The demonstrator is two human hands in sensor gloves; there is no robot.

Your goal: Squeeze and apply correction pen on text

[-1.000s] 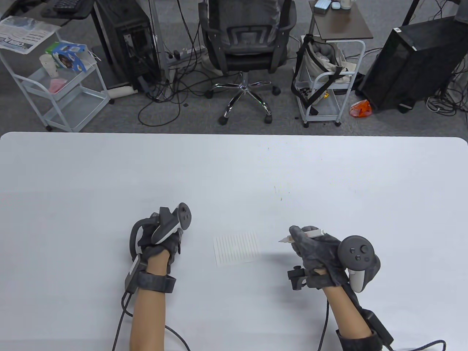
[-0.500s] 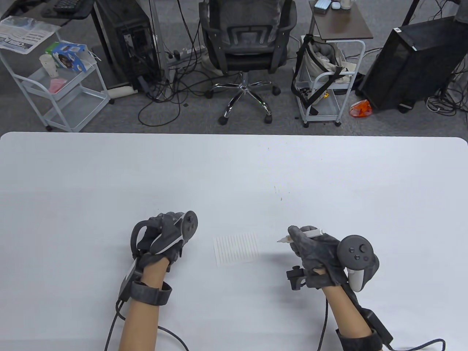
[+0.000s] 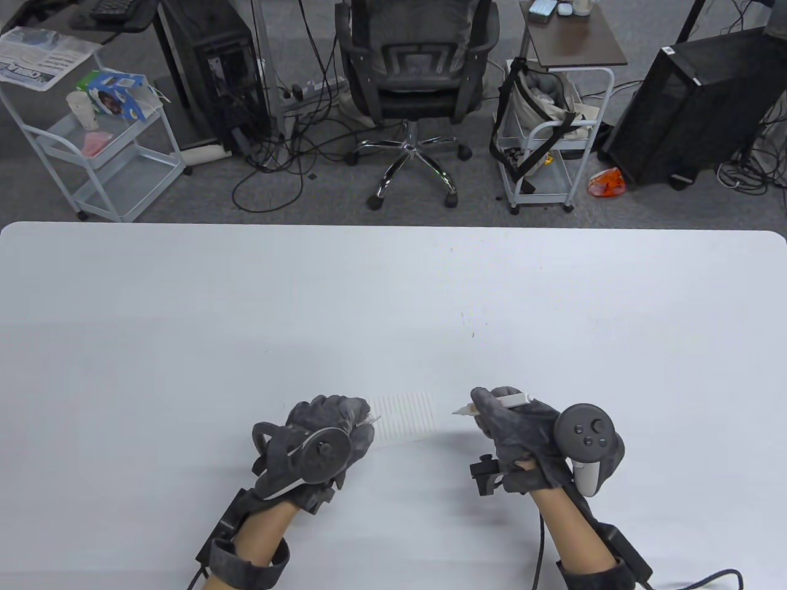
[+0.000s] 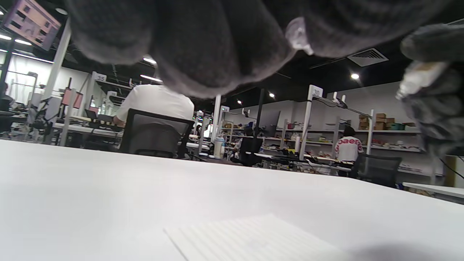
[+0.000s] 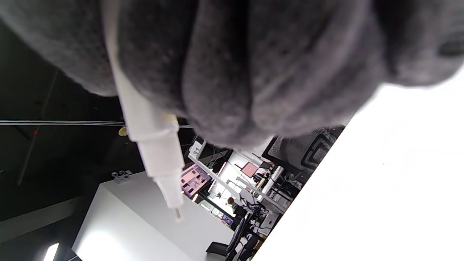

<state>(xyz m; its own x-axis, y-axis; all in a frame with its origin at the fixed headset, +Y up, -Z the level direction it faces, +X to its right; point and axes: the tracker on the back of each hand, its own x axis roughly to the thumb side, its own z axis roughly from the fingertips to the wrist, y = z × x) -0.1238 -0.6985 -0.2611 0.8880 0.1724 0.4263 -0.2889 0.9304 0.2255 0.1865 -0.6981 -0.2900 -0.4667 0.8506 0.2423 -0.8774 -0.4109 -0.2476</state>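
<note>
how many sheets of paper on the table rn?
1. A small white lined paper sheet lies on the white table between the hands; the gloved left hand covers its left edge, so nothing further can be ruled out beneath.

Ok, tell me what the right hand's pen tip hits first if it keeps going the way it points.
The right hand holds the correction pen with its tip aimed left. First in that line is the lined paper, then the left hand at its left edge. Whether the tip would clear the sheet is unclear.
</note>
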